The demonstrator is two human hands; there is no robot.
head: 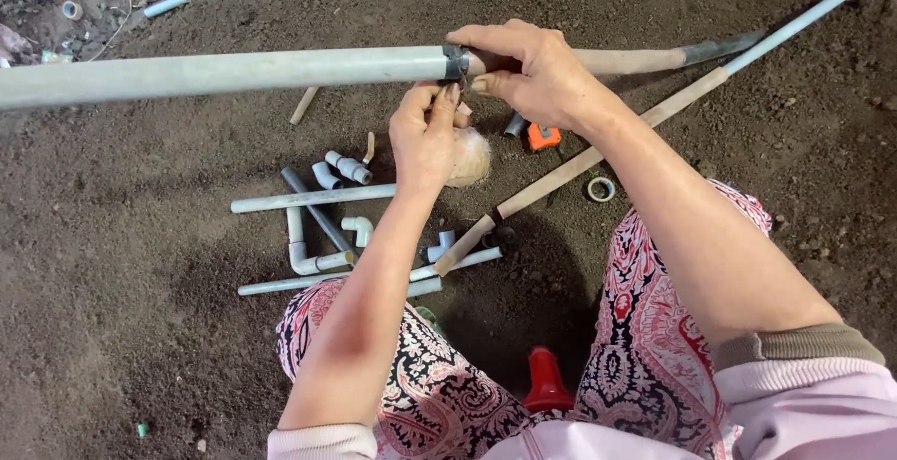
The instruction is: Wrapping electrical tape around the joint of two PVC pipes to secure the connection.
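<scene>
Grey pipe [215, 72] held above dirt floor [112, 329], long axis near horizontal across view, left end running out of frame, right end meeting tan stick section [626, 60] at dark band [455, 62]. Right hand [533, 72] closed over joint, thumb under band. Left hand [425, 138] just below, fingers pinched at band; what they hold too small to tell. Pale ball of twine [470, 157] behind left hand. Short pipe pieces and elbows [322, 226] on floor below. Bamboo pole [579, 163] lies diagonally, lower-left to upper-right.

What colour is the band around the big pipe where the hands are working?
Dark grey to black, wrapped around the pale grey pipe; the band shows in the head view.
</scene>
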